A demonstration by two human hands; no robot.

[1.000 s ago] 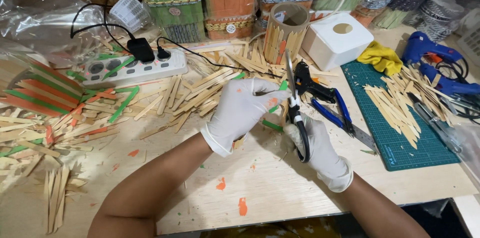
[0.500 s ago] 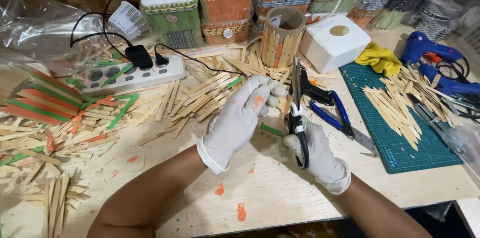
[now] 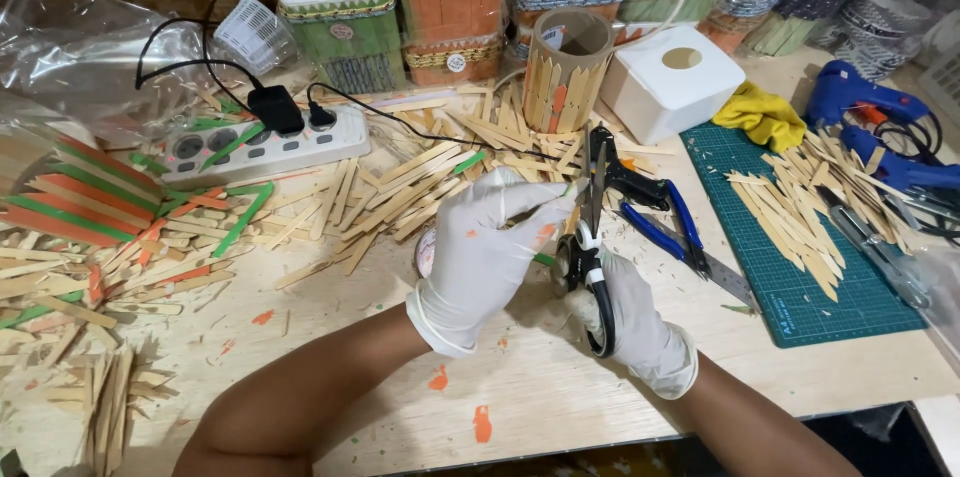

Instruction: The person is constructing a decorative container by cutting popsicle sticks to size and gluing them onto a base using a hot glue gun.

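Both my hands wear white gloves. My right hand (image 3: 630, 322) grips black scissors (image 3: 592, 237) with white-banded handles, blades pointing away from me. My left hand (image 3: 485, 252) pinches a green craft stick (image 3: 545, 259) at the blades, fingertips touching the scissors. Loose plain wooden sticks (image 3: 400, 192) lie scattered just beyond my hands.
A white power strip (image 3: 265, 149) with plugs sits at the left. A stick-covered tube (image 3: 563, 72) and white box (image 3: 672, 82) stand behind. Blue pliers (image 3: 665, 222), a green cutting mat (image 3: 810, 237) with cut sticks, a yellow cloth (image 3: 762, 115) and blue glue gun (image 3: 865, 107) lie right.
My hands and the scissors have stayed close together; the left hand shifted slightly along the blades and the view tilted a little.
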